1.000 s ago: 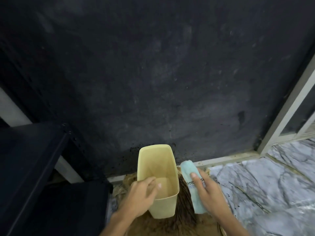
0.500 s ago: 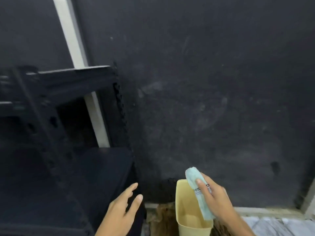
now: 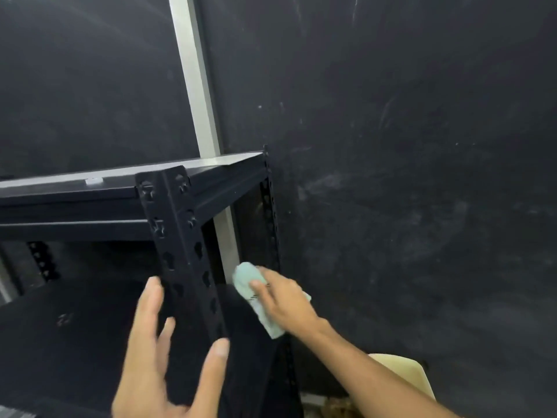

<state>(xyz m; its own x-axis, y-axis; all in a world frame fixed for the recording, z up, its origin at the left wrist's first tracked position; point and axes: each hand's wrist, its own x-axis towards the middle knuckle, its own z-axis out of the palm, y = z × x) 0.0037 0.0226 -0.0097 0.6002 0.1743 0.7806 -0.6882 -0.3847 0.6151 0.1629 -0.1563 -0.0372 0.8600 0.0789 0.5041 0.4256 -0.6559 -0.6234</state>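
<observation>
A black metal shelving rack [image 3: 168,203] stands at the left, its perforated front post [image 3: 187,267] running down the middle of the view. My right hand [image 3: 280,300] grips a light green folded cloth [image 3: 248,277] and holds it against the rack's side, just right of the post, near the lower shelf [image 3: 75,321]. My left hand [image 3: 162,366] is spread open, its fingers straight, with the thumb beside the post's lower part; whether it touches the post is unclear.
A dark wall [image 3: 407,146] fills the background, with a white vertical strip [image 3: 196,79] behind the rack. A pale yellow plastic container [image 3: 413,375] sits at the bottom right, partly behind my right forearm. Brown fibrous material [image 3: 334,408] lies beside it.
My view has swung up and left from the yellow container to the rack. My left hand let go of the container and rose to the post. My right hand carried the cloth to the rack.
</observation>
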